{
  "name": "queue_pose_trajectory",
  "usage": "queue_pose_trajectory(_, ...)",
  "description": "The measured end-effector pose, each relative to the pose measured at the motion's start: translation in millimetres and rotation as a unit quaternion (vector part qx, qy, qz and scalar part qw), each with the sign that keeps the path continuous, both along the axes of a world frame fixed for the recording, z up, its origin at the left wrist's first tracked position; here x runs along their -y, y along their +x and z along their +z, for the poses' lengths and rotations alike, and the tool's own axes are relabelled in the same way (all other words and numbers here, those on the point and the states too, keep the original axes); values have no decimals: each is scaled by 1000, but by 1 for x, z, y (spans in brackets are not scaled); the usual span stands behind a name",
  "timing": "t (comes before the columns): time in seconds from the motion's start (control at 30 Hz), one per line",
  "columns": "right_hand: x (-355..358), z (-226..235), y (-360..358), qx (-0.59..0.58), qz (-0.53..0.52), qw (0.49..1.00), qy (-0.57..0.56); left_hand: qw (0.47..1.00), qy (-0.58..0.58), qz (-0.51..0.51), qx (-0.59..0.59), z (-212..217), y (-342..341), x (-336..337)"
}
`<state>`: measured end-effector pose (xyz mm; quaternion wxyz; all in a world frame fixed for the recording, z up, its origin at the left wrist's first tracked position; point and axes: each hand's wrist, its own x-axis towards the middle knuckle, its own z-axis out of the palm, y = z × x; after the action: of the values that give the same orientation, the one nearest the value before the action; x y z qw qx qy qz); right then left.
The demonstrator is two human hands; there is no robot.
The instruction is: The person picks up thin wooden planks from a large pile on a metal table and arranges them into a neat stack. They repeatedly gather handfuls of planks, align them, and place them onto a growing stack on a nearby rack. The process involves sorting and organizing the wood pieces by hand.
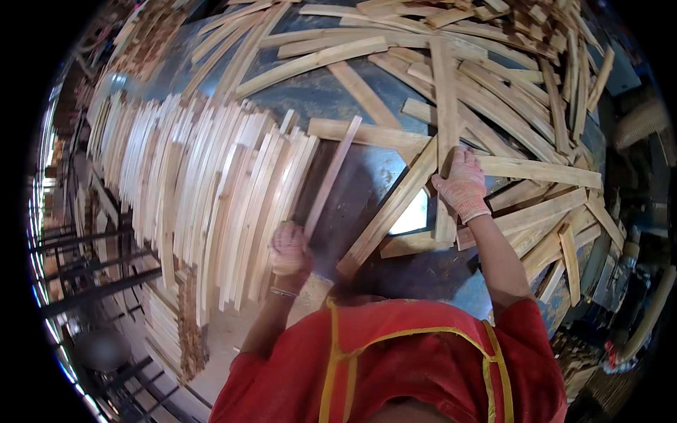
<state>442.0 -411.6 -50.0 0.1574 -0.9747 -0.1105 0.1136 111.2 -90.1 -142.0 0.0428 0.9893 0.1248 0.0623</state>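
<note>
My left hand [289, 250], in a pale, reddish-stained glove, is slightly blurred. Its fingers curl at the lower end of a narrow wooden strip [333, 176], which slants up and away beside a long row of strips [233, 190] on edge. Farther right, my gloved right hand [463, 185] closes over a flat wooden board [444, 92], thumb at the board's left edge. Part of that board is hidden under the hand. Just left of it, another board [388, 208] lies diagonally across the dark metal table [338, 218].
Loose boards [508, 120] lie crisscrossed over the table's far and right parts. Short offcuts [536, 21] are heaped at the far right. A stack of strips [166, 331] stands below the row at left. Machinery with a hose [645, 317] is at the right edge.
</note>
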Motion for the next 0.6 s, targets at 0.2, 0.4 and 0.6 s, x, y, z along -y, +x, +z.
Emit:
queue_pose_trajectory(0.2, -14, -13, -80, -247, -157, 761, 578, 993, 101, 65, -6, 35, 8, 8)
queue_pose_trajectory(0.4, -83, -27, -196, -417, 71, 822, 381, 895, -414, 84, -146, 68, 107, 61)
queue_pose_trajectory(0.6, -113, -29, -210, -313, -139, 751, 564, 990, -104, 36, -91, 65, 31, 14)
